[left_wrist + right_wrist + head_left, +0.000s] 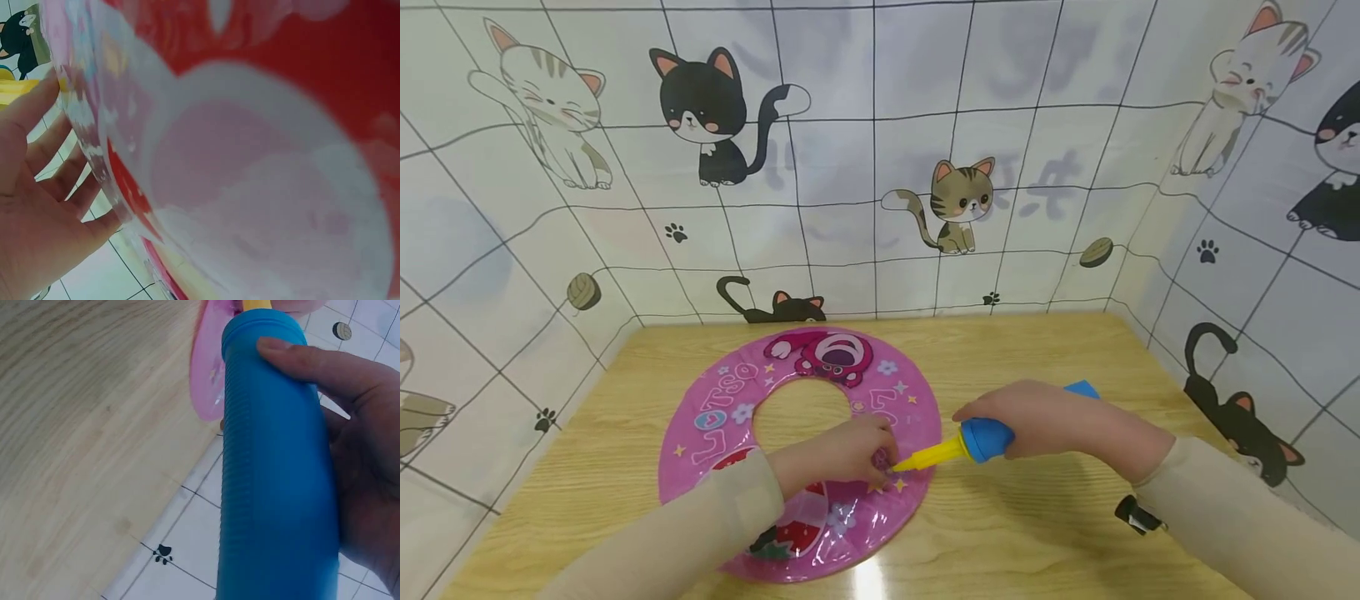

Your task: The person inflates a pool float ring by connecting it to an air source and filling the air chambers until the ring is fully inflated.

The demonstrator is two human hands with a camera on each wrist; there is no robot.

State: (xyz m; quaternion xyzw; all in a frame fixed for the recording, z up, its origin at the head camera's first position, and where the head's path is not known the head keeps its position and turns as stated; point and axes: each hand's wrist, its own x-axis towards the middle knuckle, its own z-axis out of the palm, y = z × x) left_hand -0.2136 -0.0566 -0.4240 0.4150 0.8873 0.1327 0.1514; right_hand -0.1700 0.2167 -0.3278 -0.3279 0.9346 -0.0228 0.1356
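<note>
A pink inflatable swim ring (913,400), printed with a bear, strawberries and flowers, lies on the wooden table. My left hand (853,450) reaches over its hole and pinches the ring's right part at the tip of a yellow nozzle (932,455). In the left wrist view, the fingers (53,147) bend toward the shiny printed vinyl (250,162). My right hand (1052,421) grips the blue barrel of a hand pump (275,469), its thumb along the ribbed body. The nozzle points left at the ring; whether its tip sits inside a valve is hidden by the left fingers.
The light wooden table (1015,533) meets white cloth walls (872,167) with a grid and cartoon cats at the back and both sides. A small black object (1138,515) shows beside the right sleeve.
</note>
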